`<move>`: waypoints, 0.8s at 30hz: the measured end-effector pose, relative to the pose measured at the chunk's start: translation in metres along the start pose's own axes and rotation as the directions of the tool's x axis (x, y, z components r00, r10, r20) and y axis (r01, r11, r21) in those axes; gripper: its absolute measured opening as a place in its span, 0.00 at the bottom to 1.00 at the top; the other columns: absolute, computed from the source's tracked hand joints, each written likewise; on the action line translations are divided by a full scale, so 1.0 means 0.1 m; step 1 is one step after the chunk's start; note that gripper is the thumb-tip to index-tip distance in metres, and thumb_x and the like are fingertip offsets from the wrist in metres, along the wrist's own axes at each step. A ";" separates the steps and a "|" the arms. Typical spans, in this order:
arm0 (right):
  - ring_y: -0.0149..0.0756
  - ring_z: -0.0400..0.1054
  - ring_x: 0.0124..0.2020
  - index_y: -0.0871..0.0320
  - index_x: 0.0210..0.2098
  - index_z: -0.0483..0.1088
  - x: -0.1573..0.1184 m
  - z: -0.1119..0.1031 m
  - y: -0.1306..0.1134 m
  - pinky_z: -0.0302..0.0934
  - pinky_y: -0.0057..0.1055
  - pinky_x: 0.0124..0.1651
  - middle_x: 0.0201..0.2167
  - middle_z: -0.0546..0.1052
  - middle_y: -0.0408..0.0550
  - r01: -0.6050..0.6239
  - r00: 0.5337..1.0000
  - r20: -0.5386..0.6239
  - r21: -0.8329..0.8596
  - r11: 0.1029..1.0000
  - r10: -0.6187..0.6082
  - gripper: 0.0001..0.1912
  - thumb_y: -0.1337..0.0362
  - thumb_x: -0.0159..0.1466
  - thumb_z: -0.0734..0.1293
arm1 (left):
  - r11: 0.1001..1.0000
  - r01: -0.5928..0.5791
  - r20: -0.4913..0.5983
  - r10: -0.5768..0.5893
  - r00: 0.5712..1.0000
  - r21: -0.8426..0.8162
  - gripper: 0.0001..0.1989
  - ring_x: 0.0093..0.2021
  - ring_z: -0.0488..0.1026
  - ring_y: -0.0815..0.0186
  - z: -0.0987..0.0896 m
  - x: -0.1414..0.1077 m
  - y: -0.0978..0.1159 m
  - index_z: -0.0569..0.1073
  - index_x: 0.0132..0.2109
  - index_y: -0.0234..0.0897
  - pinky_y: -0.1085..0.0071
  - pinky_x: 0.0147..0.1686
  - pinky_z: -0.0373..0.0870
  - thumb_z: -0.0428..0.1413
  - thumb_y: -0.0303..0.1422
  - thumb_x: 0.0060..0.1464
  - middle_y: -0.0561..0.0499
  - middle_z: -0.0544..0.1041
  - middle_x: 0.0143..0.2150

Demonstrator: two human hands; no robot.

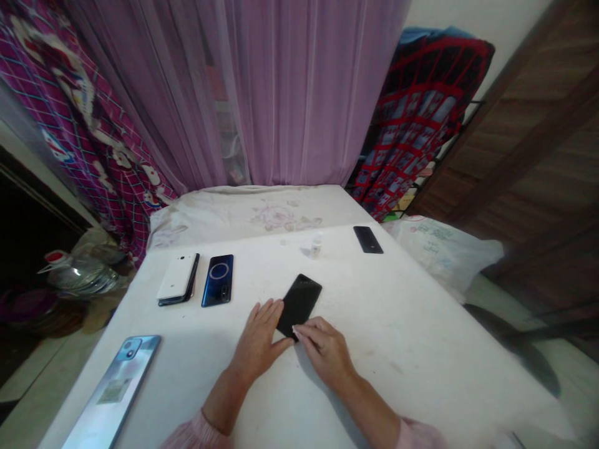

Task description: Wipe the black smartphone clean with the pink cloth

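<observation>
A black smartphone [302, 300] lies flat and slanted on the white table, in front of me. My left hand [257, 340] steadies it, fingers along its left edge and thumb at its bottom corner. Over the lower end of the phone, my right hand [325, 349] is closed in a pinch. Something small and whitish shows at those fingertips, too small to name. Beyond the phone stands a little clear bottle [316, 247] with a whitish label.
On the left lie a white phone [178, 277] stacked on a dark one, a blue phone [218, 280] and, nearer, a light-blue phone [115, 396]. Another black phone [368, 239] is by the right edge. A plastic bag [440, 249] hangs beside the table; purple curtains [290, 93] close the back.
</observation>
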State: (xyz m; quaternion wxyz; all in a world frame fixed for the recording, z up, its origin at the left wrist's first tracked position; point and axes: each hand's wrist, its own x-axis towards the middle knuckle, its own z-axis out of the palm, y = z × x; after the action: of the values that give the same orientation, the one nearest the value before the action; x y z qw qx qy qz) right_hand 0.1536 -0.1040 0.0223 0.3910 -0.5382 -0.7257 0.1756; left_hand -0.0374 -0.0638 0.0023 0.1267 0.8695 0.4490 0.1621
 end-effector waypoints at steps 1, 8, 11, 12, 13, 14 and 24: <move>0.31 0.71 0.34 0.51 0.40 0.77 0.08 -0.05 0.04 0.66 0.25 0.37 0.33 0.77 0.46 -0.031 0.998 -0.059 0.016 0.999 0.031 0.12 0.62 0.66 0.61 | 1.000 0.002 -0.004 -0.002 1.000 0.002 0.35 0.67 0.54 0.53 0.01 0.00 0.01 0.52 0.67 0.38 0.49 0.64 0.49 0.54 0.44 0.59 0.41 0.61 0.66; 0.36 0.72 0.40 0.55 0.37 0.77 0.61 -0.26 0.57 0.65 0.31 0.46 0.37 0.78 0.48 -0.237 0.949 -0.239 -0.104 0.966 0.207 0.13 0.61 0.64 0.61 | 0.976 0.217 -0.169 -0.208 0.963 0.035 0.42 0.62 0.61 0.45 0.14 0.06 0.29 0.54 0.65 0.35 0.44 0.62 0.47 0.59 0.47 0.49 0.38 0.67 0.60; 0.36 0.71 0.41 0.55 0.37 0.77 0.62 -0.21 0.66 0.65 0.32 0.46 0.37 0.78 0.48 -0.234 0.954 -0.227 -0.168 0.958 0.194 0.13 0.61 0.64 0.60 | 0.974 0.223 -0.196 -0.211 0.958 0.038 0.39 0.60 0.63 0.47 0.16 0.08 0.32 0.54 0.65 0.33 0.44 0.62 0.48 0.58 0.42 0.50 0.38 0.69 0.57; 0.37 0.71 0.41 0.55 0.37 0.77 0.60 -0.19 0.67 0.64 0.32 0.46 0.37 0.78 0.48 -0.221 0.957 -0.230 -0.183 0.958 0.177 0.13 0.61 0.64 0.60 | 0.977 0.211 -0.194 -0.200 0.960 0.036 0.38 0.60 0.63 0.47 0.15 0.07 0.29 0.53 0.65 0.32 0.45 0.63 0.49 0.57 0.40 0.51 0.37 0.68 0.58; 0.37 0.71 0.40 0.55 0.37 0.77 0.59 -0.17 0.66 0.64 0.32 0.46 0.36 0.78 0.48 -0.204 0.958 -0.240 -0.194 0.960 0.155 0.14 0.61 0.65 0.60 | 0.981 0.189 -0.184 -0.180 0.966 0.033 0.37 0.61 0.62 0.48 0.14 0.07 0.25 0.52 0.65 0.32 0.45 0.63 0.48 0.56 0.38 0.52 0.37 0.67 0.59; 0.36 0.71 0.40 0.55 0.37 0.77 0.57 -0.16 0.65 0.64 0.32 0.45 0.36 0.78 0.48 -0.186 0.958 -0.257 -0.199 0.962 0.132 0.14 0.61 0.65 0.60 | 0.987 0.157 -0.168 -0.150 0.974 0.029 0.37 0.63 0.60 0.48 0.12 0.06 0.20 0.51 0.66 0.32 0.46 0.63 0.48 0.55 0.35 0.52 0.37 0.66 0.61; 0.34 0.72 0.37 0.54 0.39 0.77 0.48 -0.13 0.64 0.66 0.30 0.42 0.35 0.78 0.46 -0.139 0.947 -0.308 -0.146 0.979 0.089 0.13 0.59 0.65 0.61 | 0.995 0.092 -0.210 -0.085 0.974 0.025 0.40 0.67 0.51 0.45 0.13 0.04 -0.07 0.49 0.68 0.30 0.44 0.62 0.50 0.55 0.38 0.53 0.34 0.57 0.67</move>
State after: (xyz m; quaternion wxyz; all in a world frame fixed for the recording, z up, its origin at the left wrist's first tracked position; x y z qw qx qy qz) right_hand 0.1993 -0.0394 0.0048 0.4395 -0.6304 -0.6376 0.0534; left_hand -0.0354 -0.0580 -0.0117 0.0708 0.8290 0.5008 0.2388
